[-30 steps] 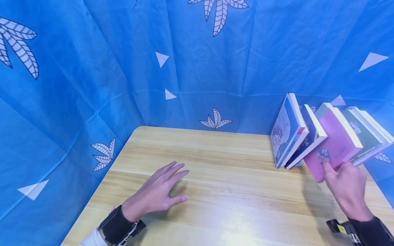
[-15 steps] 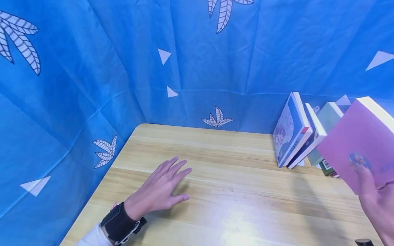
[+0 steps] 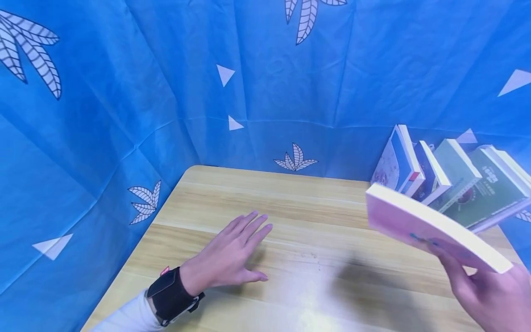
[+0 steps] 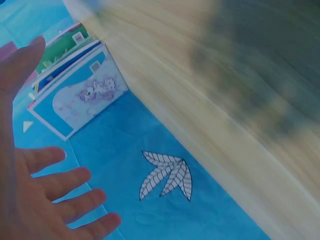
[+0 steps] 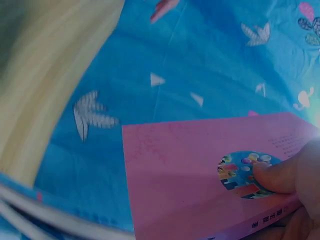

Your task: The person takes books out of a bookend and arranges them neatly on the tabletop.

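My right hand [image 3: 493, 293] holds a pink book [image 3: 396, 223] above the right side of the table, its pale page edge turned upward. In the right wrist view the thumb lies on the round picture of the pink book [image 5: 170, 175], and the fingers are under its spine. Over the table's left-middle part, my left hand [image 3: 228, 258] has its fingers spread and holds nothing; in the left wrist view this hand [image 4: 50, 200] is seen from the palm side. Behind the pink book, several books lean in a row, among them a blue-and-white book [image 3: 390, 166].
Also in the row are a dark blue book [image 3: 424, 168], a pale green book [image 3: 454, 168] and a dark green book [image 3: 489, 184]. A blue patterned cloth [image 3: 274, 92] hangs behind and left of the wooden table [image 3: 265, 198].
My right hand has pulled the pink book out of the row, first rightward, then back left, tilting it flatter. The left hand has shifted slightly right in view, still spread.
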A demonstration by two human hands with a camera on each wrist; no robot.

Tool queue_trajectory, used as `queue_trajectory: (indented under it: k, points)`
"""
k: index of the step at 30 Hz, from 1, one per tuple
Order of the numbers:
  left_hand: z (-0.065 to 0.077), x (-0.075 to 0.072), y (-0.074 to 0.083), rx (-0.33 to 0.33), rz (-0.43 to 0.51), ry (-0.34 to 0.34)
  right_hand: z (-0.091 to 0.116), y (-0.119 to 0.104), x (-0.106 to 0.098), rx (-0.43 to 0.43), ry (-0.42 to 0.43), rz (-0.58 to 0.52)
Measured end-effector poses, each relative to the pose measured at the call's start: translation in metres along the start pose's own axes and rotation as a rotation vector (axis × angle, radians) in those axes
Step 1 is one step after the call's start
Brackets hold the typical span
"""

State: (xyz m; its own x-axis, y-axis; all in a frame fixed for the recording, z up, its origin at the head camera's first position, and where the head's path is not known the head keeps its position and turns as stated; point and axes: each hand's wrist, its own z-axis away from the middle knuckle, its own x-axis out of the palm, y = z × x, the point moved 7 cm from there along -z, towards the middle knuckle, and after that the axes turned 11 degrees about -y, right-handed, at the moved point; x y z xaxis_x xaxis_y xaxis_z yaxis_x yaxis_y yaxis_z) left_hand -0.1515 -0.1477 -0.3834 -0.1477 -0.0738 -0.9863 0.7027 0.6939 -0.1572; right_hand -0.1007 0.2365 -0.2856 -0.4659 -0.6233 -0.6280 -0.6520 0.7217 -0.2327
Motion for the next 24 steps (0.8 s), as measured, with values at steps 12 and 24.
queue_trajectory:
  k: [12, 24]
  points:
    - [-0.007, -0.012, 0.013, 0.066, 0.206, 0.111, 0.010, -0.012, 0.045, 0.002, -0.200, -0.179]
    - [-0.035, -0.021, 0.036, 0.296, 0.573, 0.146, 0.006, -0.028, 0.083, -0.114, -0.226, -0.322]
